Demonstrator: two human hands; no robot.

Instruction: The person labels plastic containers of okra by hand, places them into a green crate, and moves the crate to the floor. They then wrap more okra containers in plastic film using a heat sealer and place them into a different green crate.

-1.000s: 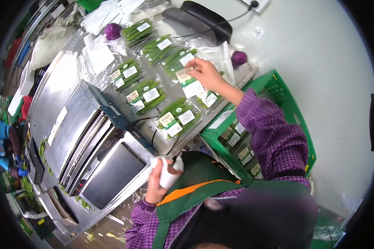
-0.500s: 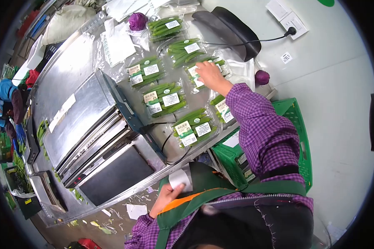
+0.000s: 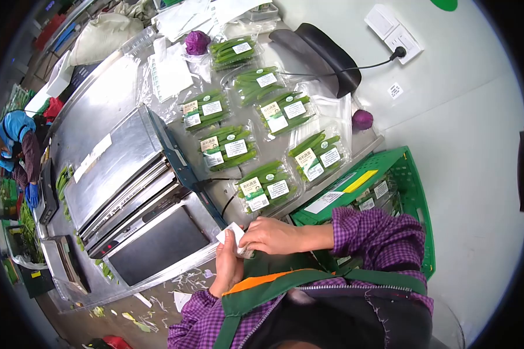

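Both hands are now met at the label roll [image 3: 233,235], just off the table's [image 3: 99,104] near edge. The right hand [image 3: 276,235], pressed on a pack [image 3: 284,113] near the far edge half a second ago, has been drawn back, so that pack seems done with (seven are laid out). The roll is gripped in the closed left hand [image 3: 226,267] and its free end is pinched by the curled right fingers. That white end is pointed away from the body towards the sealer [image 3: 151,232], the strip's long axis apparently likewise, though the roll is mostly hidden.
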